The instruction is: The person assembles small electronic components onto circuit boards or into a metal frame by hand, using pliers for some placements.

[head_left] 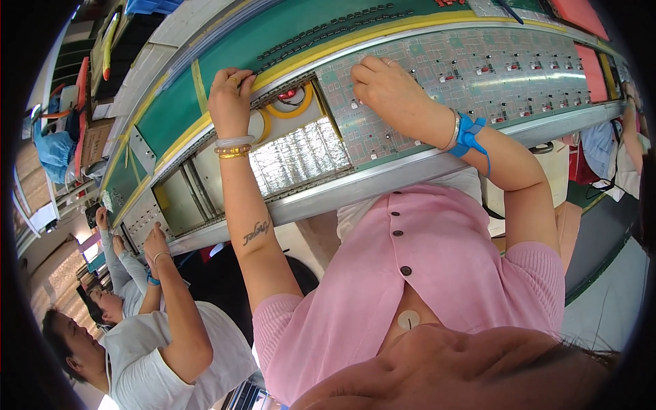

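Note:
My left hand (231,102) is over the near edge of the green mat, thumb and fingers pinched together. Its fingertips are by the left end of two rows of small black electronic components (321,33); whatever they pinch is too small to make out. Over the left part of a large circuit board panel (424,116) is my right hand (391,85), its fingers curled down to the board. What those fingers hold, if anything, is hidden beneath them. Small red, white and black parts (484,68) stand on the panel. A blue wrist strap (471,133) circles my right wrist.
The panel lies in a metal-railed conveyor (383,169). Left of it is an opening with yellow rings (290,104) and shiny foil (301,150). Yellow tape (198,85) crosses the green mat (167,113). At left, a co-worker's hand (156,240) is near another board (140,220).

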Tool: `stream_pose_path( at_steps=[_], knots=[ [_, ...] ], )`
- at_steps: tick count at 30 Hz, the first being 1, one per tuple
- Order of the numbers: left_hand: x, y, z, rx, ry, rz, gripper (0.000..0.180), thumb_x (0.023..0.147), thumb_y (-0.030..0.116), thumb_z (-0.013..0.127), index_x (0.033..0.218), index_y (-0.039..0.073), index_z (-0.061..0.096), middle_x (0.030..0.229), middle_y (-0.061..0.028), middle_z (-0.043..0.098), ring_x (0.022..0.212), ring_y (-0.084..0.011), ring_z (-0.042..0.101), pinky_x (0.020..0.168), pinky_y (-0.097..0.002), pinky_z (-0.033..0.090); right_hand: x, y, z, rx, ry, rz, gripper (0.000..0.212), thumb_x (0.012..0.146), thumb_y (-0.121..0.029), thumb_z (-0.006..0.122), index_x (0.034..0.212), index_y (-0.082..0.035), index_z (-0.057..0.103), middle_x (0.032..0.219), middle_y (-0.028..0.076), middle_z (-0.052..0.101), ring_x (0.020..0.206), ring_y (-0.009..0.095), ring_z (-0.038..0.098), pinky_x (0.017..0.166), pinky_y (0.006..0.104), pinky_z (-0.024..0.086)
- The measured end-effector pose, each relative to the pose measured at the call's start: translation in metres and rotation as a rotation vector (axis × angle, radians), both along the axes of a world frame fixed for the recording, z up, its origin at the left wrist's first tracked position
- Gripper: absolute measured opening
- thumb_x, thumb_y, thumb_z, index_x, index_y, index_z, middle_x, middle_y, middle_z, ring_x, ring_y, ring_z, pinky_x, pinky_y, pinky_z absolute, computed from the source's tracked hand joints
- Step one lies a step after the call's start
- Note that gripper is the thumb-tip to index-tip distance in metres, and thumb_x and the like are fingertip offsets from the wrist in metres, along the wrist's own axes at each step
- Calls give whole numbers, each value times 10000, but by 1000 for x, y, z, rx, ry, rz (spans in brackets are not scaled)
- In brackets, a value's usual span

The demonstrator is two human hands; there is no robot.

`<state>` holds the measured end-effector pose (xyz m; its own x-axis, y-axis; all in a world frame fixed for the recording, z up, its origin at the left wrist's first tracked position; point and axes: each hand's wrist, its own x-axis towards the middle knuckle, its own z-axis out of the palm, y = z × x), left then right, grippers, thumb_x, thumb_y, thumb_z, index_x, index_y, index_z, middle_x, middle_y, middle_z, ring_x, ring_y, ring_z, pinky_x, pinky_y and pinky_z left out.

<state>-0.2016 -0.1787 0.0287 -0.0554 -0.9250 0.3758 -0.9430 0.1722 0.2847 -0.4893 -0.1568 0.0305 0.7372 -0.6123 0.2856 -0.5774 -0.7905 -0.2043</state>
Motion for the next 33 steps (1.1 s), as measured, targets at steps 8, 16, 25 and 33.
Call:
stream_pose_path(
  at_steps=[8, 16, 25, 33],
  knots=[
    [-1, 14, 17, -105, 64, -43, 86, 771, 91, 703, 850, 58, 698, 894, -67, 623, 806, -252, 607, 704, -341, 485, -14, -12, 5, -3, -64, -11, 133, 679, -70, 634, 811, -62, 647, 872, 81, 573, 886, 258, 557, 760, 353, 464],
    [-78, 69, 41, 88, 209, -687, 235, 638, 45, 742, 850, 131, 684, 881, -18, 618, 859, -220, 593, 708, -325, 486, -80, -136, -10, -70, -165, -420, 101, 777, -149, 633, 823, -63, 658, 873, 123, 600, 900, 295, 572, 807, 389, 462],
    [-119, 68, 16, 78, 16, -1024, 173, 674, 140, 603, 833, 146, 670, 966, 11, 591, 954, -207, 547, 739, -331, 502, -72, -118, 0, -27, -266, -409, 118, 732, -112, 669, 812, -48, 610, 859, 133, 612, 887, 306, 587, 793, 396, 468],
    [-127, 56, 8, 86, -18, -1164, 150, 678, 128, 619, 824, 127, 651, 1005, 1, 575, 978, -197, 535, 736, -327, 498, -79, -65, 22, 105, -446, -416, 120, 788, -110, 642, 854, -27, 586, 827, 145, 615, 849, 332, 592, 752, 413, 468]
  ],
)
